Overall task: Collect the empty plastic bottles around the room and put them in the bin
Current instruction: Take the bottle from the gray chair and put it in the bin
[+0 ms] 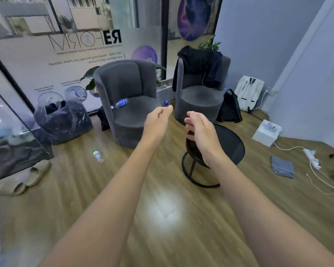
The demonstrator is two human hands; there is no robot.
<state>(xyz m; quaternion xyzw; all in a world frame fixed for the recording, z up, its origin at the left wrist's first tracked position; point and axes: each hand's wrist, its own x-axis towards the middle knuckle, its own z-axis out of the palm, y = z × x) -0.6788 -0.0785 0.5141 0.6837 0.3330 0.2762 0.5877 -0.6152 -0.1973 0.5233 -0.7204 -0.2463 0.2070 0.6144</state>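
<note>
Hovering side by side, the left hand [156, 120] and right hand [201, 130] are empty, fingers loosely relaxed. One bottle [120, 104] lies on the armchair [127, 81] seat, a second bottle [98, 156] on the floor [162, 218] near the bin [62, 120] — a third bottle [165, 102] just behind the armchair.

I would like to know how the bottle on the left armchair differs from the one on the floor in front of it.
The armchair bottle lies on the grey seat; the floor bottle lies on the wood floor, nearer the camera. The armchair bottle shows a bright blue label; the blurred floor bottle shows only a greenish end. Both are clear plastic, lying on their sides.
</note>
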